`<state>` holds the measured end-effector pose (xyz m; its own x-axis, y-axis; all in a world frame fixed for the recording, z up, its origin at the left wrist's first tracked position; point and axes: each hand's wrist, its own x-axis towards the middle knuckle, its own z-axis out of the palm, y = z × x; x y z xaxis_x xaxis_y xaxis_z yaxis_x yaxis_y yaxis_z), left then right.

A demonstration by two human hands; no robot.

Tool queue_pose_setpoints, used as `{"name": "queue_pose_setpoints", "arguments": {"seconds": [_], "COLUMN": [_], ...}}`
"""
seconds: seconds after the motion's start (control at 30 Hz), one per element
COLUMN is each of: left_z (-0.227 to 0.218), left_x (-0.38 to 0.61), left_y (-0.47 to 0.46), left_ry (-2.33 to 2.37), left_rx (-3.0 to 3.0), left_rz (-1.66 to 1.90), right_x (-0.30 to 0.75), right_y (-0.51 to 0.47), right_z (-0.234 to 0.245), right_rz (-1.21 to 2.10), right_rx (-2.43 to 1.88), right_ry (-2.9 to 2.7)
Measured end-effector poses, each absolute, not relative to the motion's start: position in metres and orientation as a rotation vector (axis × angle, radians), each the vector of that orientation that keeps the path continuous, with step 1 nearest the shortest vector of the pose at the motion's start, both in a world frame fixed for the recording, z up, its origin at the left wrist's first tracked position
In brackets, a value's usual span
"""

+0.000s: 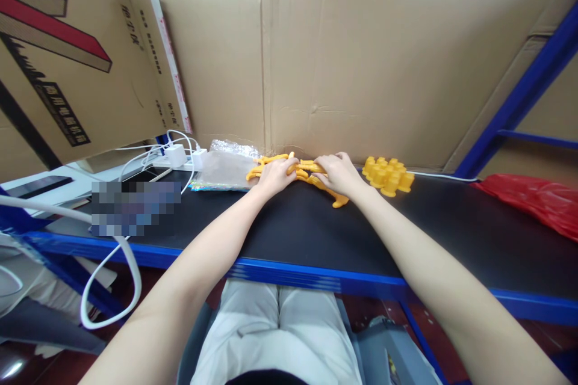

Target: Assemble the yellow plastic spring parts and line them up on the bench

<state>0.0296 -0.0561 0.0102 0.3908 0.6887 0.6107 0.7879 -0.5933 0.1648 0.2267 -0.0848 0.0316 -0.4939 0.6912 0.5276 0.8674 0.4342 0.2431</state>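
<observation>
An orange-yellow plastic frame of thin bars [305,169] lies at the far side of the black table [316,228], against a cardboard wall. My left hand [276,175] rests on its left part with fingers curled over the bars. My right hand [339,173] presses on its right part; one bar end sticks out below it. A cluster of small yellow plastic pieces [388,174] sits just right of my right hand, untouched.
A clear plastic bag [224,167] lies left of the frame. A white power strip with chargers and cables [177,155] is further left. A red plastic bag [537,200] sits at the right. Cardboard sheets [361,60] wall the back; blue shelf posts [519,102] stand right.
</observation>
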Motion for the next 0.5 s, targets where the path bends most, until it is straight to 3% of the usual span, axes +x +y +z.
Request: {"name": "queue_pose_setpoints", "arguments": {"seconds": [0.5], "left_z": [0.0091], "left_x": [0.0270], "left_y": [-0.0547], "left_ry": [-1.442], "left_rx": [-2.461], "left_rz": [-0.876], "right_x": [0.2219], "right_y": [-0.0866], "right_z": [0.0304], "right_rz": [-0.510], "right_rx": [-1.388], "right_ry": [-2.425]}}
